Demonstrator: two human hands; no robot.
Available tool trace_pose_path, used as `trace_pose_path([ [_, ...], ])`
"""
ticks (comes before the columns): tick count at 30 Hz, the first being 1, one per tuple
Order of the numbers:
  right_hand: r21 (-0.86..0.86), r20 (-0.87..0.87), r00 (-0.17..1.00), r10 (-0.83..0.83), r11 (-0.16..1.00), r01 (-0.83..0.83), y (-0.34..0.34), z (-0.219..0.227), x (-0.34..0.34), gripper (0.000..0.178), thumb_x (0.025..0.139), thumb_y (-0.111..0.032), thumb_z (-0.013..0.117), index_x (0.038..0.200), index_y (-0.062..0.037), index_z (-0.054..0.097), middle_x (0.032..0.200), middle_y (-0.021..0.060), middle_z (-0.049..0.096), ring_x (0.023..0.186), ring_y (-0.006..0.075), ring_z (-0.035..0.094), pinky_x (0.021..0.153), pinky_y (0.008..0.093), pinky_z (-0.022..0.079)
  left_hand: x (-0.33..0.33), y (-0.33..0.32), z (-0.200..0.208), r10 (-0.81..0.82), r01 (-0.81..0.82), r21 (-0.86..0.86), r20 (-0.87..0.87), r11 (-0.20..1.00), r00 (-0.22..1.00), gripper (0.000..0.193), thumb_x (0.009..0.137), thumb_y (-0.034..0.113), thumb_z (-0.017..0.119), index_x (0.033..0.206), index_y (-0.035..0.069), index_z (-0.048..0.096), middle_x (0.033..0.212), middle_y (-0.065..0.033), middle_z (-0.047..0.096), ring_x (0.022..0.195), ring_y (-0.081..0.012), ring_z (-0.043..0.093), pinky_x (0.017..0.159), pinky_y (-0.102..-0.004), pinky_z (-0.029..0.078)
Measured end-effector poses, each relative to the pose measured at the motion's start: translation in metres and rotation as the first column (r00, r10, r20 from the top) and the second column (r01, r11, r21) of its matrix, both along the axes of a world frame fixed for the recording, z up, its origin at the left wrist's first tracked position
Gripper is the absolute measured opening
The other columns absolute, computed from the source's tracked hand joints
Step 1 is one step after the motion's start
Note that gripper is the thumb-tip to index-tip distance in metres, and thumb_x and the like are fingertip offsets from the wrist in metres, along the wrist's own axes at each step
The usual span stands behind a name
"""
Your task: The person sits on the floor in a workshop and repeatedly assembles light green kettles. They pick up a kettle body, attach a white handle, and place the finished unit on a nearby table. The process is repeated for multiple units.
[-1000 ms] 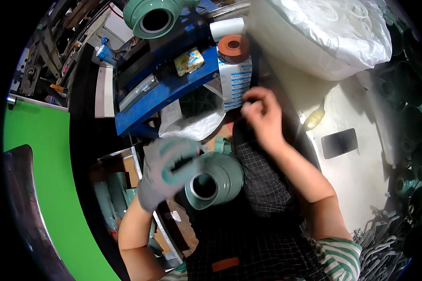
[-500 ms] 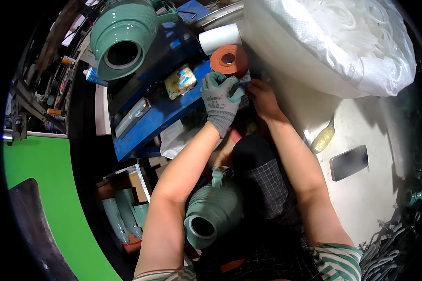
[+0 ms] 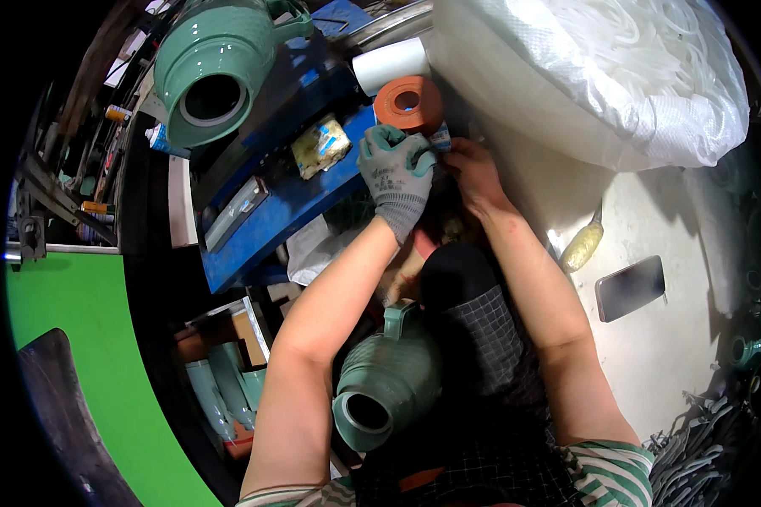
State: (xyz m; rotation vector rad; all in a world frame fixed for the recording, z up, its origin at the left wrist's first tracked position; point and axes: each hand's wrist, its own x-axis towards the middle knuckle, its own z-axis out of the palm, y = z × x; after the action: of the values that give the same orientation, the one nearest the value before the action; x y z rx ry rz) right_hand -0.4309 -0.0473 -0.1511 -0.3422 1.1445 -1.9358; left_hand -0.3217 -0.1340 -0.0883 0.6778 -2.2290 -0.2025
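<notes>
My left hand (image 3: 396, 173) wears a grey glove with teal fingertips. Its fingers are curled beside an orange-brown roll (image 3: 388, 107) of labels; what they grip is hidden. A small blue-and-white label (image 3: 440, 136) shows at the roll's lower right, between both hands. Bare and pinched, my right hand (image 3: 477, 176) has its fingertips at that label. Below, a green jug-shaped vacuum flask body (image 3: 393, 372) lies against my lap, its round mouth toward me and its handle pointing away.
Another green flask body (image 3: 211, 63) stands at upper left by a blue bench (image 3: 262, 224). Behind the label roll is a white roll (image 3: 391, 67). A large white sack (image 3: 516, 93) of clear rings fills the upper right. A phone (image 3: 631, 289) and a yellowish-handled tool (image 3: 583, 246) lie at right.
The label between my hands has tilted more upright and sits slightly higher. Both hands stay almost in place; the whole view has shifted a little.
</notes>
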Motion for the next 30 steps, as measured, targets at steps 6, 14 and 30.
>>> trace_pose_path([
  [6,0.21,-0.25,0.873,-0.418,0.857,0.47,0.081,0.036,0.052,0.032,0.095,-0.002,0.064,0.127,-0.0017,0.059,0.115,0.0108,0.068,0.089,0.0172,0.064,0.078,0.0282,0.051,0.097,0.033,0.033,-0.266,0.334,0.381,-0.22,0.862,0.939,0.015,0.08,0.01,0.083,0.093,0.007,0.075,0.12,-0.0111,0.061,0.11,-0.0286,0.061,0.096,-0.0394,0.049],
  [14,0.103,0.453,0.608,0.653,0.639,-0.762,0.315,0.1,0.147,0.068,0.109,-0.039,0.054,0.157,0.0019,0.03,0.127,0.0278,0.068,0.098,0.0321,0.076,0.091,0.041,0.063,0.281,0.159,0.042,0.352,0.087,0.939,-0.21,0.332,0.912,0.008,0.093,0.004,0.074,0.098,-0.001,0.071,0.092,-0.0034,0.073,0.083,-0.0142,0.069,0.077,-0.0302,0.057],
  [30,0.519,-0.366,0.679,0.636,0.745,-0.418,0.365,0.137,0.211,0.136,0.069,0.0,0.09,0.166,-0.0026,-0.006,0.163,0.0221,0.031,0.148,0.0301,0.04,0.122,0.0424,0.034,0.321,0.149,0.069,0.282,0.352,0.916,-0.396,0.195,0.874,0.024,0.098,0.017,0.07,0.109,-0.004,0.068,0.092,-0.0094,0.07,0.076,-0.0124,0.067,0.071,-0.024,0.054],
])
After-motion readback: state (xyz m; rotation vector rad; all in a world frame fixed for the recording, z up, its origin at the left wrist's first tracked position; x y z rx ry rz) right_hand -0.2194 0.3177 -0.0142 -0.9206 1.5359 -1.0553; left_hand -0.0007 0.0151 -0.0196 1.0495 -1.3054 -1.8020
